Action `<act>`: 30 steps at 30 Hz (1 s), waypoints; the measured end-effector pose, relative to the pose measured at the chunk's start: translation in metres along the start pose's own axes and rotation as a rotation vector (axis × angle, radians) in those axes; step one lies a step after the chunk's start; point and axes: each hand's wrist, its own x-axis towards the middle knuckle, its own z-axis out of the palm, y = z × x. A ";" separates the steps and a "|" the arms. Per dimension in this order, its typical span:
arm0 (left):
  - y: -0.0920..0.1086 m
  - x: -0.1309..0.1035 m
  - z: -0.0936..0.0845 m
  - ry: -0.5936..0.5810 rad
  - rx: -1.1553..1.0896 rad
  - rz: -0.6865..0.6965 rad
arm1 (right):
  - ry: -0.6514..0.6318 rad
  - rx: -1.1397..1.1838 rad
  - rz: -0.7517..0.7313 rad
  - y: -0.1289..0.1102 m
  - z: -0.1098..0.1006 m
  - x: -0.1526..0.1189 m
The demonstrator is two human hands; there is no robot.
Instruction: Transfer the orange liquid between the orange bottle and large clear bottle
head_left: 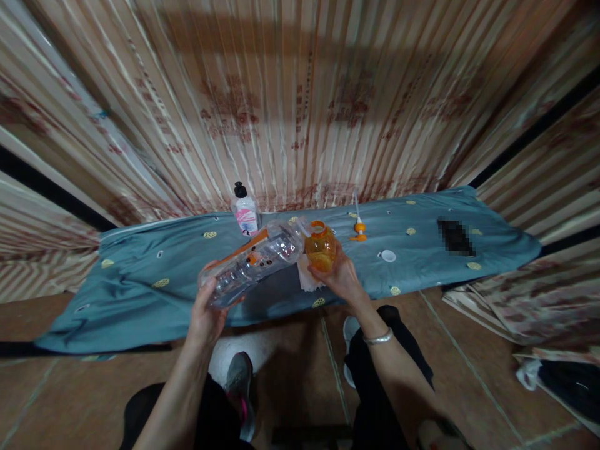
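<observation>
While the left hand (206, 312) grips the clear bottle (255, 262) tipped on its side, its mouth meets the orange bottle (320, 247) (upright over the blue cloth (140, 281)), clasped by the right hand (342, 278)

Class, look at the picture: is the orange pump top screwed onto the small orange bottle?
No: the pump top lies on the blue cloth, apart from the orange bottle, whose mouth is open.
</observation>
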 end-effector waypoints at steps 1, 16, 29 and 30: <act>0.001 -0.001 0.000 0.000 0.001 -0.004 | 0.006 -0.006 0.007 -0.001 0.000 0.000; 0.010 -0.003 0.003 0.034 -0.009 0.017 | 0.074 -0.098 -0.034 -0.003 -0.003 0.003; 0.010 -0.004 0.007 0.039 -0.039 0.098 | 0.112 -0.075 -0.042 -0.002 0.004 0.003; 0.010 -0.003 0.007 0.040 -0.037 0.103 | 0.115 -0.071 -0.043 -0.002 0.005 0.002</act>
